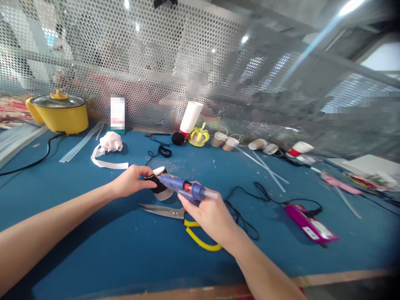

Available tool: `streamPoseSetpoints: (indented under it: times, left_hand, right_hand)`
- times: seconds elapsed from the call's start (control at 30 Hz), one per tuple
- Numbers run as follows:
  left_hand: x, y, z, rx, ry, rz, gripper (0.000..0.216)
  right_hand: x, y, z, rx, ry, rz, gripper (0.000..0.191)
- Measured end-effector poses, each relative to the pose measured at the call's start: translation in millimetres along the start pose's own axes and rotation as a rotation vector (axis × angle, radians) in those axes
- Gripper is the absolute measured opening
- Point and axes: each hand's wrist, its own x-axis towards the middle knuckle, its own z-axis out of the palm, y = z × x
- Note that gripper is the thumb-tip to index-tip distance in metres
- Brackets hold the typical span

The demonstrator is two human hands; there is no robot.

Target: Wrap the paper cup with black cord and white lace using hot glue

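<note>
- L hand [131, 180]: grip closed round small black-wrapped paper cup [161, 191].
- R hand [210, 214]: grip closed round blue plastic glue gun [184, 188], nozzle at cup rim.
- Yellow-handled steel scissors [175, 213] on blue desk [93, 233].

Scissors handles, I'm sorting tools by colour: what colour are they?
The scissors handles are yellow, head view.

Bright, even overhead light. Ceiling lamp [351, 6] blown out far right, smaller hotspots glinting through the mesh panel [140, 62]. Shadows soft on the blue table [93, 250]: under the left forearm, beside the scissors [165, 211], under the yellow pot [59, 112]. Centre sharp: left hand [129, 181] on the cup [161, 189] and right hand [208, 212] on the glue gun [183, 187] both crisp. Wide-angle warp bends the far edge; right side smears and streaks. Dark vignette in the near-right corner. Pixelated patches on the label card [118, 112] and the far-right background.
</note>
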Motion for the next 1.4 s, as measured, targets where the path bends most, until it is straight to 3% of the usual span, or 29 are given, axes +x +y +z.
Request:
streamPoseSetpoints:
  times: [0.43, 0.87, 1.1, 1.4]
  left_hand:
    - [-1, -2, -3, -0.002, -0.034, 0.003, 0.020]
    - [0, -2, -4, 0.012, -0.047, -0.001, 0.021]
    - [0, -2, -4, -0.009, -0.042, 0.002, 0.018]
    - [1, -8, -8, 0.015, -0.091, 0.023, 0.022]
  right_hand:
    - [7, 7, -6, -0.020, 0.033, 0.104, 0.018]
    - [5, 4, -3, -0.006, 0.076, 0.053, 0.016]
    - [1, -2, 0, 0.036, 0.013, 0.037, 0.014]
    - [7, 4, -9, 0.066, 0.027, 0.164, 0.022]
